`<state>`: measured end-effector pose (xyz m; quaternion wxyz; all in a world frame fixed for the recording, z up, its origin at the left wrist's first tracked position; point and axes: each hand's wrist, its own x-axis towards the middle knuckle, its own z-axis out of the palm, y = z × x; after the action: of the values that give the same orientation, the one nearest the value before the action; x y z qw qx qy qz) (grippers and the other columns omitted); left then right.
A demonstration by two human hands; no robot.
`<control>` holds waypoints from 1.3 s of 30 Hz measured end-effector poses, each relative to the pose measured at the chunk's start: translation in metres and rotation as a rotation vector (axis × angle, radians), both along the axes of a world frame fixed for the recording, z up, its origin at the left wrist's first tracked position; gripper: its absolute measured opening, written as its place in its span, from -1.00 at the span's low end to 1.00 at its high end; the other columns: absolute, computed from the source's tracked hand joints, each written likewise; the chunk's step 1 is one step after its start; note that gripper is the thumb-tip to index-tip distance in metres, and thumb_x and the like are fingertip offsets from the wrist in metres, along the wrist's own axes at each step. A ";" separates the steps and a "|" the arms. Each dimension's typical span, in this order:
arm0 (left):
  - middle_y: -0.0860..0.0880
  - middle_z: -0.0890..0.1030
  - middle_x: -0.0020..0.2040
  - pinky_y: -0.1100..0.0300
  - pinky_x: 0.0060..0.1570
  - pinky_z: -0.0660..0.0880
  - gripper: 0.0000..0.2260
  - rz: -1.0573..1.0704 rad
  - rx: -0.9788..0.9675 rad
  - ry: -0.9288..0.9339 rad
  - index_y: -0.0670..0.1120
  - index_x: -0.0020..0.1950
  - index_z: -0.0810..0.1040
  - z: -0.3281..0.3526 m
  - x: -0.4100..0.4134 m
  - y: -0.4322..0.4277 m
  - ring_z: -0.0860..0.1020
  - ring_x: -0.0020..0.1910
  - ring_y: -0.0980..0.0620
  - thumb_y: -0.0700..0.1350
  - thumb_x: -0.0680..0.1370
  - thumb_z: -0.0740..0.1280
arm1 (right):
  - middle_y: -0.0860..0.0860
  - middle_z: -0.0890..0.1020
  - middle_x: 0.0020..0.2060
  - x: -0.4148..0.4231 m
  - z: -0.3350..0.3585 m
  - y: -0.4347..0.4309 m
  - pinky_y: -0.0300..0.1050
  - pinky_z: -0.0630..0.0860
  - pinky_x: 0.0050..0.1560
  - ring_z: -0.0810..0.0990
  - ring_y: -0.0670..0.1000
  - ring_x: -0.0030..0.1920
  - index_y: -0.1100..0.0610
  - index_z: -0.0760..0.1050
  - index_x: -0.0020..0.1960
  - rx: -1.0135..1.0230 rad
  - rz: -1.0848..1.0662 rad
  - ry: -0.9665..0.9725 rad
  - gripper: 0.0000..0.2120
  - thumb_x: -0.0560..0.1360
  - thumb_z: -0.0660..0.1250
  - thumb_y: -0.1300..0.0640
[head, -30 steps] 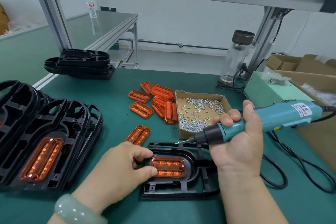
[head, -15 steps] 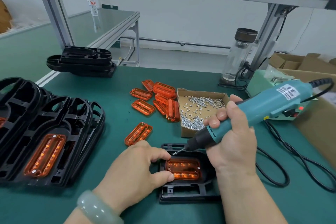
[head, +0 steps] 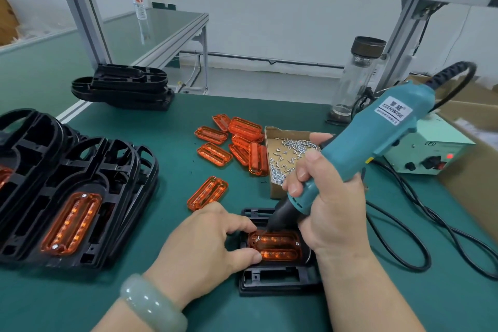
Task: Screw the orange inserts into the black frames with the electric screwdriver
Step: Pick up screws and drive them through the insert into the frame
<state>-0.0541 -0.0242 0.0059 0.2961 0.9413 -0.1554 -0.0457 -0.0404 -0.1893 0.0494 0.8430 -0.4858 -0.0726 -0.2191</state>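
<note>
The orange insert sits in the black frame, lying long-ways from left to right. The left hand pinches its left end — thumb and finger curled. The right hand grips the electric screwdriver, its tip slanting down toward the screw at that left end.

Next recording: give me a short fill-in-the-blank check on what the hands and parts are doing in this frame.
1. The right hand grips the electric screwdriver, its bit at the ____ insert.
2. The left hand holds that insert in a ____ frame.
3. Loose screws lie in an open ____ box.

Missing words: orange; black; cardboard.
</note>
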 end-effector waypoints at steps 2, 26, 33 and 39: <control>0.18 0.43 -0.08 0.24 -0.03 0.43 -0.62 0.001 0.000 0.004 0.34 0.13 0.53 0.000 0.000 0.000 0.40 -0.11 0.20 0.31 0.33 0.40 | -0.04 0.42 -0.51 0.000 -0.001 0.001 -0.18 0.43 -0.41 0.39 -0.03 -0.57 0.09 0.45 -0.03 -0.020 0.011 -0.005 -0.85 0.43 0.26 0.26; 0.18 0.37 -0.07 0.29 -0.11 0.33 -0.59 -0.035 0.046 0.014 0.36 0.23 0.48 0.002 0.001 -0.004 0.35 -0.03 0.21 0.29 0.39 0.36 | -0.05 0.45 -0.46 0.003 -0.004 0.010 -0.15 0.42 -0.38 0.40 -0.04 -0.55 -0.04 0.55 -0.02 -0.164 0.273 -0.108 -0.81 0.38 0.36 0.13; 0.20 0.37 -0.06 0.28 -0.06 0.35 -0.60 -0.037 0.064 -0.005 0.33 0.23 0.49 0.003 0.000 -0.005 0.34 -0.01 0.23 0.29 0.40 0.36 | -0.07 0.44 -0.48 0.004 -0.006 0.009 -0.17 0.43 -0.38 0.39 -0.06 -0.57 -0.05 0.55 -0.04 -0.149 0.280 -0.107 -0.82 0.39 0.34 0.15; 0.18 0.40 -0.04 0.23 -0.05 0.39 -0.63 -0.011 0.082 -0.012 0.28 0.16 0.53 0.005 0.000 -0.007 0.36 -0.02 0.21 0.29 0.38 0.38 | -0.06 0.45 -0.46 0.004 -0.006 0.011 -0.18 0.41 -0.42 0.38 -0.02 -0.58 -0.01 0.52 -0.05 -0.238 0.336 -0.125 -0.82 0.38 0.36 0.18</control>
<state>-0.0540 -0.0312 0.0112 0.2560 0.9521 -0.1602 -0.0482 -0.0360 -0.1786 0.0438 0.7984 -0.5482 -0.2302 -0.0951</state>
